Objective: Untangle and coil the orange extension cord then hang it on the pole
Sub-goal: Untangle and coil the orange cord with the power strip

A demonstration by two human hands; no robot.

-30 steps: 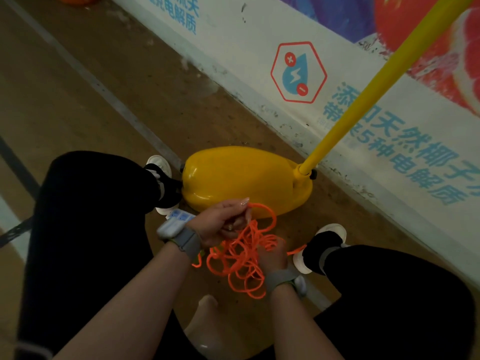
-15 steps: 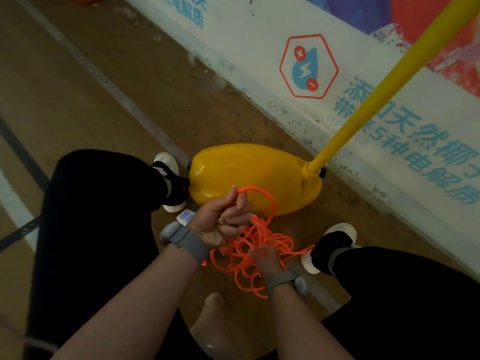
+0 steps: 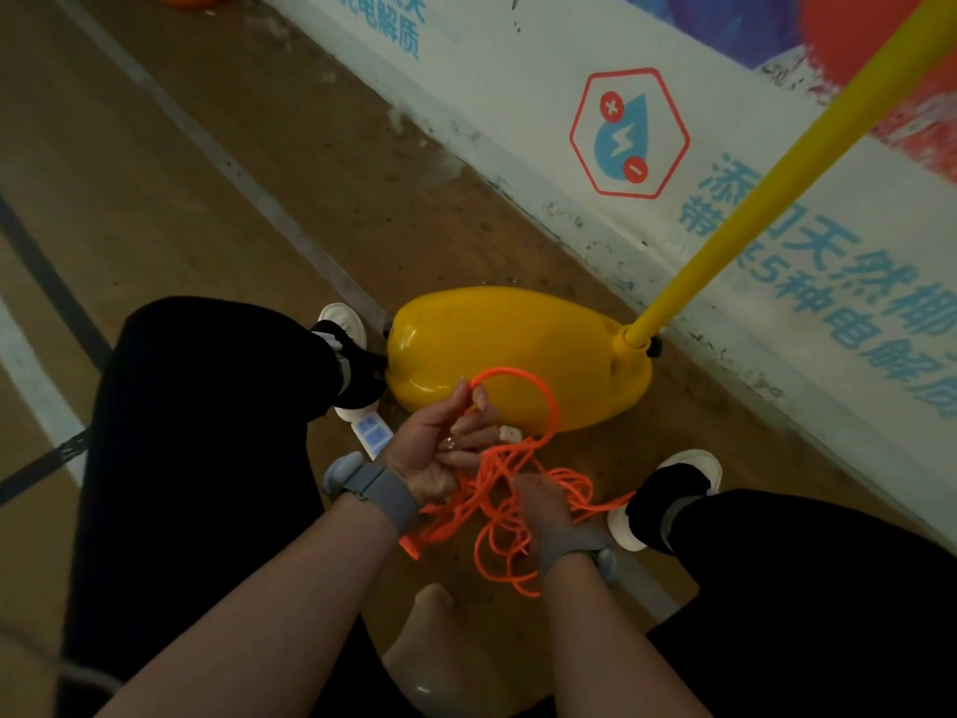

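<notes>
In the head view, the left hand (image 3: 440,443) pinches one strand of the orange cord (image 3: 499,481) and holds it up as a loop, I think to separate it from the knot. The rest of the cord hangs as a tangle between the knees, just near the yellow base (image 3: 518,349). The right hand (image 3: 544,505) sits inside the tangle, probably steadying it. Its fingers are hidden, so I cannot tell its grip. The pole (image 3: 777,184) rises at the far right.
</notes>
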